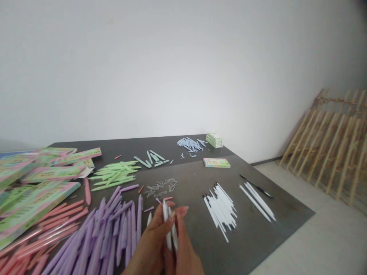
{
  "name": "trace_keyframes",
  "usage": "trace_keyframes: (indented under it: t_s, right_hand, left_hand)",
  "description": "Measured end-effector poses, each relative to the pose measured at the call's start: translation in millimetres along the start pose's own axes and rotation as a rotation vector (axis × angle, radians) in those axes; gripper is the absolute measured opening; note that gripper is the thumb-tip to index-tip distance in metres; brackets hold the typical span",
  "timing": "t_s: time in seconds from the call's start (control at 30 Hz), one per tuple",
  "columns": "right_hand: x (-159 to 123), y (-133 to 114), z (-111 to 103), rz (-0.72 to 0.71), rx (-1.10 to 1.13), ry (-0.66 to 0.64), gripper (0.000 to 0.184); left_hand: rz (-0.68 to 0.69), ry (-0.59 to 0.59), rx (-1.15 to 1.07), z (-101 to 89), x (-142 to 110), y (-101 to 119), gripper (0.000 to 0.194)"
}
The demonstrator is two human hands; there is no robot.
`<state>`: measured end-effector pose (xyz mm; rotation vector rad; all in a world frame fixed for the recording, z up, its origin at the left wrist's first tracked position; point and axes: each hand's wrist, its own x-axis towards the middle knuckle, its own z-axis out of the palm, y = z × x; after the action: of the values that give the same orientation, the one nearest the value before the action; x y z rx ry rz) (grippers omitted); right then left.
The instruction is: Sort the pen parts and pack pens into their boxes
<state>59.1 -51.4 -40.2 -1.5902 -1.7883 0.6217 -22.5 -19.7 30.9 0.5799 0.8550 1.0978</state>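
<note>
The left hand point(159, 231) and right hand point(185, 244) meet at the near edge of the view, low over the tabletop point(243, 244), with two slim white pieces point(165, 211) between them. The left fingers are closed around these pieces, the thumb lying across them; the right fingers bend in against them from the other side, with hardly any gap. Whether the two pieces are joined anywhere cannot be told, since the grip hides their middles. The handling of the white pieces looks partway through: this pair is in hand, while to the right a few white pens point(255, 203) lie together beside a black pen point(260, 189), seemingly dealt with. Much appears to be left, for the white refills point(220, 208) lie loose in a fanned heap between the hands and those pens, and small clear bits point(155, 187) are scattered beyond the hands. The coloured barrels are also loose: purple ones point(99, 236) piled just left of the hands, red ones point(61, 214) farther left, bright green ones point(116, 173) behind the purple, pale green ones point(155, 156) and blue ones point(189, 143) towards the back. Printed boxes point(40, 210) overlap on the left; a single box point(216, 163) lies beyond the refills, and a neat stack point(214, 140) stands at the far corner. What the boxes contain cannot be seen.
</note>
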Motion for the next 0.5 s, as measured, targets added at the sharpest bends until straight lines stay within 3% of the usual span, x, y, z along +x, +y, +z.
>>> trace_keyframes:
  t_s: [0.1,0.17,0.23,0.33,0.5]
  right_hand:
    - [8.9,0.8,-2.7,-0.014,-0.178,-0.036,0.064]
    - [15.6,0.5,-14.7,0.040,-0.293,-0.045,0.062]
    - [21.1,-1.1,-30.3,0.119,-0.385,-0.068,0.060]
    - [26.0,-4.4,-47.3,0.167,-0.470,-0.125,0.058]
    - [25.3,-5.1,-48.7,0.143,-0.528,-0.132,0.056]
  left_hand:
    - [0.096,0.031,0.257,-1.3,1.4,9.9,0.057]
    - [0.333,0.113,0.519,-4.9,0.1,24.0,0.068]
    - [0.527,0.130,0.814,-14.0,-4.3,37.5,0.061]
    - [0.468,-0.021,1.148,-43.1,-12.3,39.5,0.041]
    - [0.448,-0.189,1.644,-113.1,-14.0,-4.0,0.056]
